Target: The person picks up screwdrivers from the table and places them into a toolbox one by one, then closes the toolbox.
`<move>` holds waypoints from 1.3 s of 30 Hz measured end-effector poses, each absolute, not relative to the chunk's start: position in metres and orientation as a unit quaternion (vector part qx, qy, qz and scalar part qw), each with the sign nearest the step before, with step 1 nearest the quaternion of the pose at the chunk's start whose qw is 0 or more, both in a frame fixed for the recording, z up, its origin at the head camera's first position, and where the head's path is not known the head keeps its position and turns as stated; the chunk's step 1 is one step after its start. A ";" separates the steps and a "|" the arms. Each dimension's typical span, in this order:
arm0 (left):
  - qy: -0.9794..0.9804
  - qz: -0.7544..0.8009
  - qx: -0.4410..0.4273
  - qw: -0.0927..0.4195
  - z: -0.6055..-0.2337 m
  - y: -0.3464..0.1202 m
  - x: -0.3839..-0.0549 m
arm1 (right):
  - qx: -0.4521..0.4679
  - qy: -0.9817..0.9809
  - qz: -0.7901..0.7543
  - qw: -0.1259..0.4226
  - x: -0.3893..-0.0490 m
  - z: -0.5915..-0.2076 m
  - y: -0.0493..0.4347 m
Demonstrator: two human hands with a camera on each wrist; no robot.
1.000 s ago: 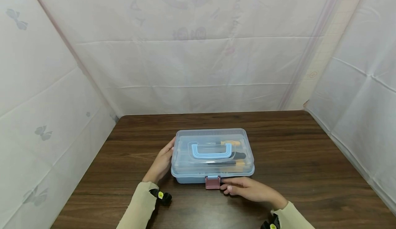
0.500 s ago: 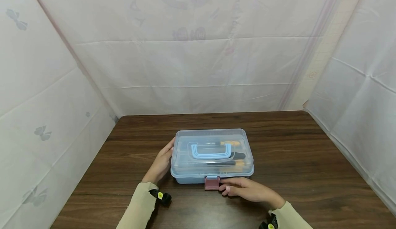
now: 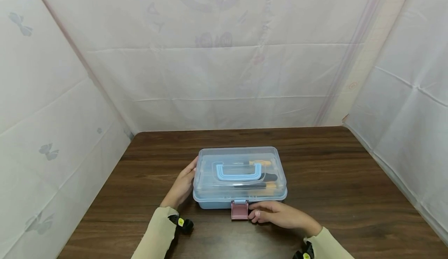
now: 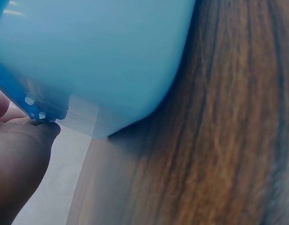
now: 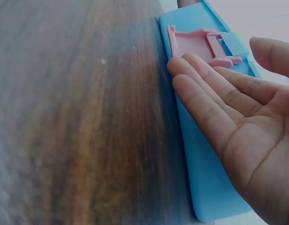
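Observation:
A closed toolbox with a light-blue base and a clear lid (image 3: 206, 163) lies on the table, its blue handle (image 3: 239, 177) folded flat on top. Through the lid I see a few dark and yellow-orange items (image 3: 270, 184), too blurred to name. A pink latch (image 3: 239, 210) hangs unfastened at the front, tilted outward. My left hand (image 3: 182, 185) rests along the box's left side; in the left wrist view its fingertips touch the lid edge. Beside the latch, my right hand (image 3: 280, 214) has its fingers fairly straight, fingertips at the latch's right edge (image 5: 212, 63).
Dark wood-grain table (image 3: 332, 185) surrounds the box. White sheets (image 3: 224, 76) hang behind the table and along both sides. A black wrist camera (image 3: 186, 225) sits on the left wrist, with another (image 3: 301, 254) on the right.
The pink latch has swung further outward at the box front. Both hands and the box stay nearly where they were.

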State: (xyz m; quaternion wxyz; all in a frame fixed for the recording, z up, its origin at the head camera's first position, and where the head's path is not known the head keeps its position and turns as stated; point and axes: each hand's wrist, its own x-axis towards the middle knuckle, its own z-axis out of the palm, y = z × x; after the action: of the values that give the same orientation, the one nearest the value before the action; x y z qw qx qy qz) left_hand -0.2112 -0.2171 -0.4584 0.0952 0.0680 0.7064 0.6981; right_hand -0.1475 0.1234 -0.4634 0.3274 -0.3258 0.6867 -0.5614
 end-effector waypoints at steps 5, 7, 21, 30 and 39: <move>0.706 0.699 0.059 0.100 -0.461 -0.217 -0.210 | -0.328 0.682 -0.563 0.332 -0.147 -0.468 0.123; 0.703 0.702 0.059 0.100 -0.462 -0.217 -0.209 | -0.329 0.681 -0.564 0.331 -0.147 -0.469 0.122; 0.703 0.701 0.070 0.098 -0.462 -0.218 -0.209 | -0.324 0.686 -0.558 0.335 -0.146 -0.469 0.116; 0.706 0.697 0.073 0.098 -0.459 -0.218 -0.211 | -0.325 0.694 -0.553 0.327 -0.148 -0.467 0.114; 0.705 0.699 0.077 0.096 -0.459 -0.218 -0.212 | -0.329 0.693 -0.552 0.327 -0.149 -0.467 0.113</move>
State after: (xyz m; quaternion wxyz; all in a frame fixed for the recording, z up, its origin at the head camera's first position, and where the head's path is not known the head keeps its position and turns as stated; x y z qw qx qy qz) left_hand -0.2118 -0.2180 -0.4587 0.0957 0.0774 0.7048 0.6987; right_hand -0.1490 0.1131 -0.4672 0.3268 -0.3290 0.6928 -0.5523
